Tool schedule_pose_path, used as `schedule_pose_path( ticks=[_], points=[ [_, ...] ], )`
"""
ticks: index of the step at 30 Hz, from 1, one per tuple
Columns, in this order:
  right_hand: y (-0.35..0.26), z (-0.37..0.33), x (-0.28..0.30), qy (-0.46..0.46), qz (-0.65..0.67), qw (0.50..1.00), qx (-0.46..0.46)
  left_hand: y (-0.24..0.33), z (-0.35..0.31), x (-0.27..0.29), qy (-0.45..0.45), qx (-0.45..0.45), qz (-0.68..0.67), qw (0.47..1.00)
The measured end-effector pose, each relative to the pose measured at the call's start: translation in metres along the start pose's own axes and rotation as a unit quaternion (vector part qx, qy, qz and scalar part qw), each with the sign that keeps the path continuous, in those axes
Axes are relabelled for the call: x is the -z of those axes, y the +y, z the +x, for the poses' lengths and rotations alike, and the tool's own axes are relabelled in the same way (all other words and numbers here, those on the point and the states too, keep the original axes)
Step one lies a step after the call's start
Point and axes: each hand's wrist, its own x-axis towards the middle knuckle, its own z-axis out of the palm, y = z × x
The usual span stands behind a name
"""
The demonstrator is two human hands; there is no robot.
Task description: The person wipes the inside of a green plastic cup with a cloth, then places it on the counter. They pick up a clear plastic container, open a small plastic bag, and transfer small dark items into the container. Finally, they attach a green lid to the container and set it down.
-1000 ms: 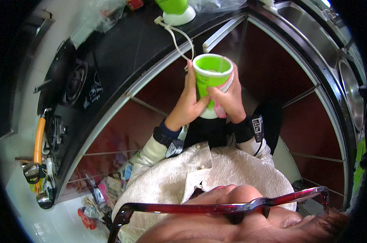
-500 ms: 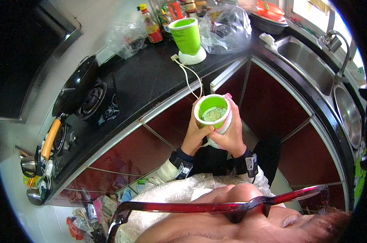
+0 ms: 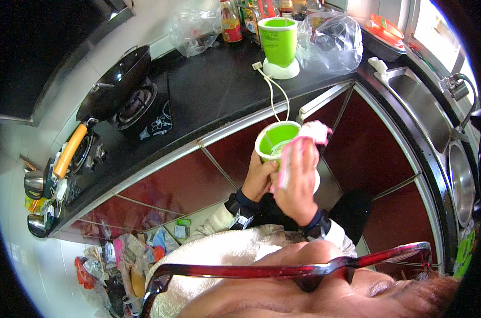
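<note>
In front of my body I hold a green cup-shaped appliance (image 3: 268, 139) with a white rim, its open top tilted toward me. My left hand (image 3: 259, 177) is wrapped round its left side. A pink and white cloth (image 3: 313, 132) is in my right hand (image 3: 298, 183), which lies over the right side of the cup. The cloth overlaps the cup's rim, and part of the inside is hidden behind it. A second green appliance (image 3: 279, 45) of like shape, on a white base, stands upright on the counter beyond, its white cord (image 3: 272, 93) hanging over the edge.
A black wok (image 3: 116, 82) sits on the gas stove at left. Along the black counter (image 3: 214, 87) are a clear plastic bag (image 3: 333, 47), a sauce bottle (image 3: 231, 24) and an orange basin (image 3: 386, 31). The steel sink (image 3: 418, 103) is at right; bagged clutter (image 3: 129, 254) lies low left.
My right hand has come off its grip on the cup's side and now presses the cloth over its right rim. The view has shifted, so the counter things appear further right.
</note>
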Motion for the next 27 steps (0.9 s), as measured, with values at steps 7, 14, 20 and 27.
schedule_pose_path(
  ticks=[7, 14, 20, 27],
  points=[
    [0.033, 0.011, 0.007, -0.03, 0.537, 0.82, -0.197, 0.007, -0.003, 0.0, -0.023, -0.016, -0.007, 1.0],
    [0.023, 0.004, 0.002, 0.004, 0.602, 0.692, -0.397, 0.001, 0.0, -0.002, -0.019, -0.122, 0.122, 0.985],
    [0.009, -0.004, 0.002, 0.06, 0.602, 0.717, -0.347, 0.009, 0.005, 0.005, 0.049, -0.163, 0.265, 0.949],
    [0.01, -0.009, -0.01, 0.097, 0.49, 0.835, -0.229, 0.007, 0.002, 0.018, 0.069, -0.126, 0.298, 0.944]
  ],
)
